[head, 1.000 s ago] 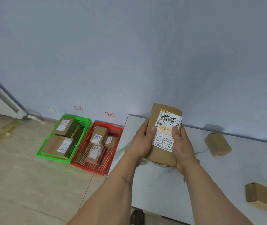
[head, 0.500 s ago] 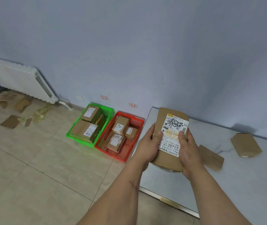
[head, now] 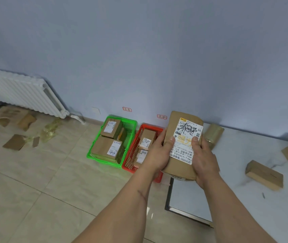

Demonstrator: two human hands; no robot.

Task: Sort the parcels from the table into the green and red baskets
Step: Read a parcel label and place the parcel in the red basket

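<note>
Both hands hold 1 brown parcel (head: 181, 146) upright in the air, label toward the camera, above the table's (head: 236, 181) left end. The left hand (head: 159, 153) wraps its left edge, thumb pressed on the front; the right hand (head: 203, 159) clamps the right edge, thumb on the label.

On the floor by the wall, the green basket (head: 111, 142) holds 2 large labelled boxes with a smaller one standing on edge between them and the basket's wall. Touching it on the right, the red basket (head: 139, 151) holds at least 2 small labelled boxes; the left hand hides the rest. 3 more parcels lie on the table.
</note>
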